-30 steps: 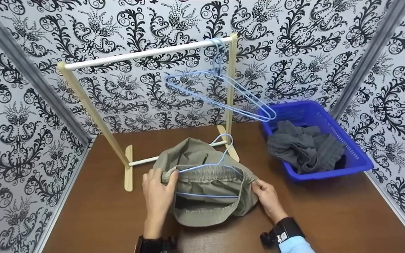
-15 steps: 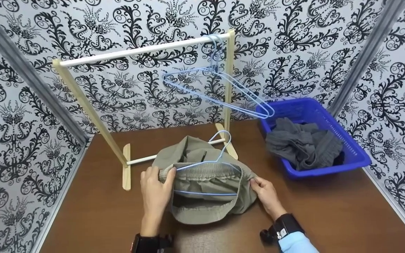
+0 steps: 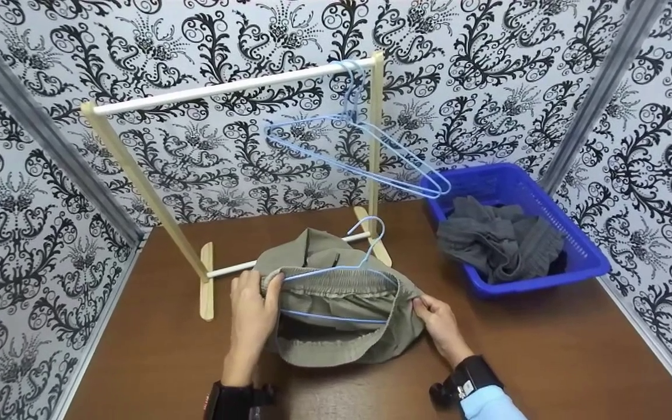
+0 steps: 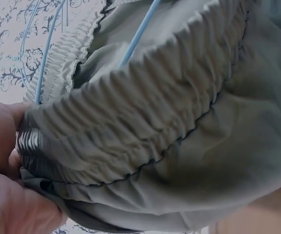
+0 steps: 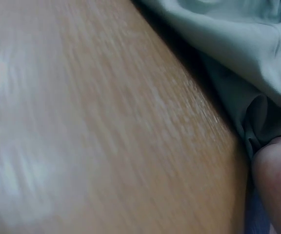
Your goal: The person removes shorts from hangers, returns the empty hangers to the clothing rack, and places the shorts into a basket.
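- At bottom centre-left of the head view: left hand (image 3: pixel 251 309), with the elastic waistband (image 3: pixel 324 286) pinched between thumb and fingers.
- Lower right of centre: right hand (image 3: pixel 442 328), with a fold of the khaki garment (image 3: pixel 407 329) pinched between thumb and fingers.
- Around the right wrist, at the bottom edge: black strap (image 3: pixel 476 373), next to a light-blue sleeve (image 3: pixel 492 403).
- At lower centre, on the brown table (image 3: pixel 155 356): the garment, waistband stretched open.
- Inside that opening: blue hanger (image 3: pixel 336 318), hook sticking out above.
- Right side: blue basket (image 3: pixel 587 268) with dark grey cloth (image 3: pixel 493 239).
- Farther, upper centre: wooden rack (image 3: pixel 143 189), with spare hangers (image 3: pixel 350 169) near its right end.
- Farthest: patterned wall (image 3: pixel 225 154).
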Motion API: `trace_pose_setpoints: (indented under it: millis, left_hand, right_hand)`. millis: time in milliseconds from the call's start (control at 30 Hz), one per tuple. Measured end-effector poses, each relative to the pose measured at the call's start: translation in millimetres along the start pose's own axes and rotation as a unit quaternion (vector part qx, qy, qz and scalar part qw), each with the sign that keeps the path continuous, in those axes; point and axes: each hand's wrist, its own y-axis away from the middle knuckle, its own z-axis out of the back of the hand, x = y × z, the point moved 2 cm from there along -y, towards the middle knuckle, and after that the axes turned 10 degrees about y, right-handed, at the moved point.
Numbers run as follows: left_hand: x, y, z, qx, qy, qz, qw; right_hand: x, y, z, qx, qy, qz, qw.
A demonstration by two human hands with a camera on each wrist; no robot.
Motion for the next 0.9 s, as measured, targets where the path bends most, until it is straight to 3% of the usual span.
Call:
trace_pose_setpoints:
  millis: [233, 400, 700, 833, 900]
  left_hand:
    - [-2.6, -11.0, 5.5, 0.045, -0.015, -0.032, 0.9984]
    - [-1.9, -16.0, 12.3, 0.065, 0.006, -0.017, 0.9977]
    - [0.0, -30.5, 25.6, 0.120, 0.062, 0.087, 0.9869]
    - [0.6, -35.0, 31.0, 0.150, 0.093, 0.134, 0.9752]
    - [1.2, -36.1, 32.9, 0.160, 0.132, 0.174, 0.9626]
  right_hand:
    - [2, 2, 1, -0.001, -0.015, 0.002, 1.000]
    - [2, 2, -1, 0.004, -0.013, 0.012, 1.000]
    - [-2, 4, -2, -0.012, -0.030, 0.072, 0.997]
    - [-1, 4, -1, -0.014, -0.020, 0.045, 0.999]
    - [0, 3, 0, -0.010, -0.010, 0.017, 1.000]
